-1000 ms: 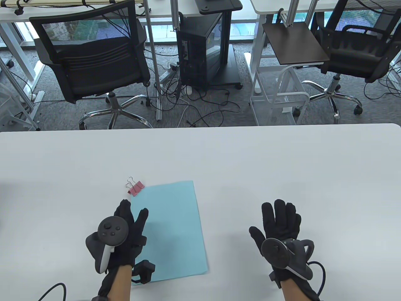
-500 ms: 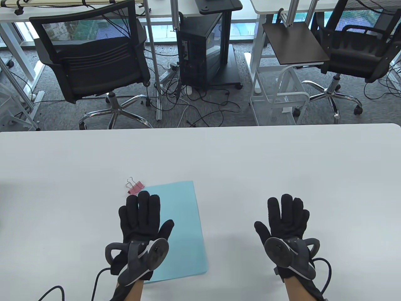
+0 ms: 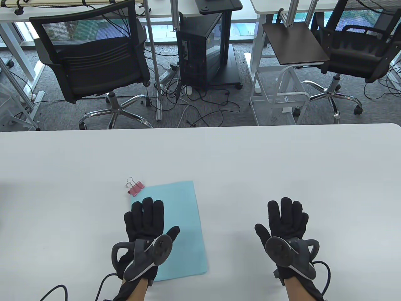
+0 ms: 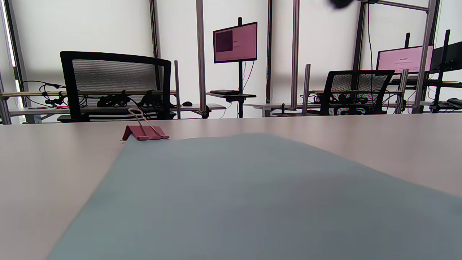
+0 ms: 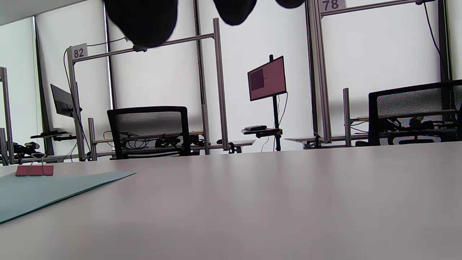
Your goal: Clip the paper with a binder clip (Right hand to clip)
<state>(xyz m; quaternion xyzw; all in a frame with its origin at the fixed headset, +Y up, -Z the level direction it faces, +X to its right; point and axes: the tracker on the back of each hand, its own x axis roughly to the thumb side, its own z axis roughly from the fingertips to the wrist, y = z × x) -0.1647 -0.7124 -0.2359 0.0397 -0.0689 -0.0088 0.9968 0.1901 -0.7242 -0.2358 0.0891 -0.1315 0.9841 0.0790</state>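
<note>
Pink binder clip [image 3: 135,187] just beyond flat, spread left hand [image 3: 144,224]; empty, spread right hand [image 3: 286,224] well apart.

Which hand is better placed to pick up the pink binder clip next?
Left, by position: the left hand lies over the blue paper, near the binder clip. The right hand, assigned to clip, is open over bare table farther away.

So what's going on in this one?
A person in sensor gloves is set to clip paper. The left hand lies flat, fingers spread, over the blue paper sheet on the white table. The right hand is open over bare table, holding nothing. The pink binder clip sits at the sheet's far left corner; whether it already grips the paper is unclear. Neither hand touches it.
</note>
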